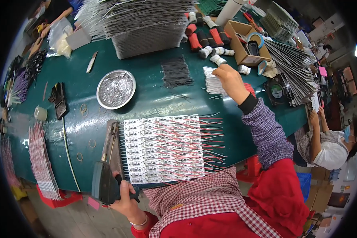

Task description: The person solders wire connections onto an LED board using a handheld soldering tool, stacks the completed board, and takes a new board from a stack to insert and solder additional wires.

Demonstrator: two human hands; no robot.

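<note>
My left hand point(127, 201) is wrapped round the grip of a dark soldering gun point(102, 184) at the table's near edge. The gun's thin tip points away from me, over a long metal bar point(114, 152). Right of it lies a panel of small white circuit boards point(162, 148), with red and dark wires running across it and past its right edge. Farther right, my right hand point(229, 81) is closed in a pinch at a pile of white wires point(214, 85). The fingertips touch the pile's upper part; how many wires they grip is hidden. Red wires point(249, 88) show beside that hand.
A metal bowl of silvery flakes point(131, 88) and black wires point(176, 73) lie beyond the panel. A tall board stack point(150, 39) stands at the back. Wire bundles point(216, 36) and a cardboard box point(248, 59) sit back right. A co-worker point(329, 146) is at far right.
</note>
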